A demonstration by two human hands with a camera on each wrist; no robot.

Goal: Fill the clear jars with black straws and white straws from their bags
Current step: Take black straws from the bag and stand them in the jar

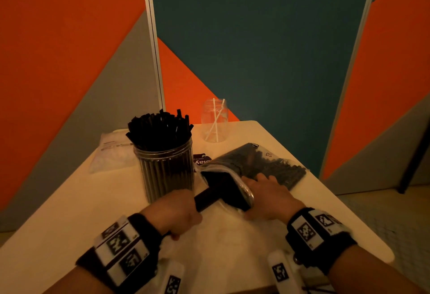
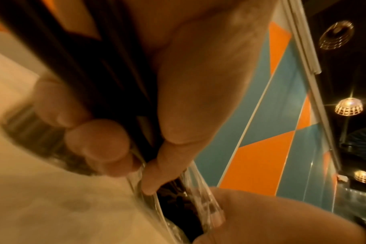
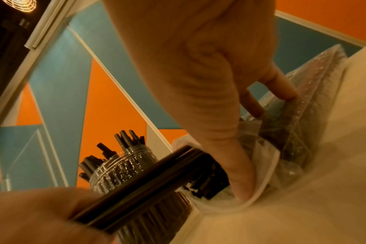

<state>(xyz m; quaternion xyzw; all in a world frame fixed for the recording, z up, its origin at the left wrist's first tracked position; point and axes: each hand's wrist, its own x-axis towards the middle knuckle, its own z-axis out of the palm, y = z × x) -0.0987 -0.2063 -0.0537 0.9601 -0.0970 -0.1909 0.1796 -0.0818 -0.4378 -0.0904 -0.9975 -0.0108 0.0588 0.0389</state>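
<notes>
My left hand (image 1: 180, 211) grips a bundle of black straws (image 1: 206, 198) that sticks halfway out of the open mouth of the black straw bag (image 1: 267, 165). In the left wrist view the fingers (image 2: 98, 140) curl round the bundle (image 2: 90, 74). My right hand (image 1: 260, 186) holds the bag's mouth, thumb (image 3: 238, 178) hooked inside the rim and fingers (image 3: 282, 92) on top. A ribbed clear jar (image 1: 166, 172) packed with black straws stands just left of the bag. A second clear jar (image 1: 215, 121) at the back holds two white straws.
A clear bag of white straws (image 1: 114, 151) lies at the back left of the pale table (image 1: 69, 219). A dark label (image 1: 201, 160) lies between the full jar and the bag. Orange, grey and teal partition panels stand close behind the table.
</notes>
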